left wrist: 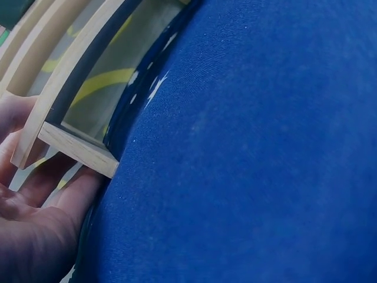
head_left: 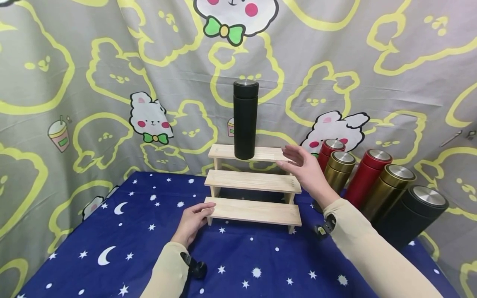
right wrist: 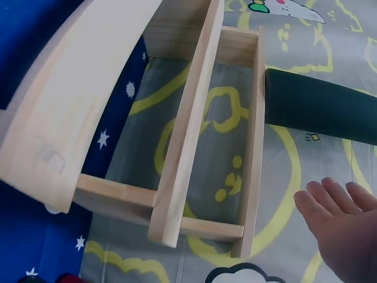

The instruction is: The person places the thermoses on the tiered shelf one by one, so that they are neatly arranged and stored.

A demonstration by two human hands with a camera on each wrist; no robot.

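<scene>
A three-tier wooden display stand sits near the back of the blue cloth. On its top tier a tall black flask stands upright, left of the middle. My left hand holds the left end of the bottom tier; in the left wrist view its thumb lies at the board's upper side and the fingers reach round by the leg. Beside the stand's top right end, my right hand is raised with fingers extended and nothing in it. The right wrist view shows a gap between that hand and the flask.
Several more flasks stand at the right behind my right forearm: red ones, gold ones and a large black one. A grey patterned curtain hangs close behind the stand. Blue star-printed cloth covers the table.
</scene>
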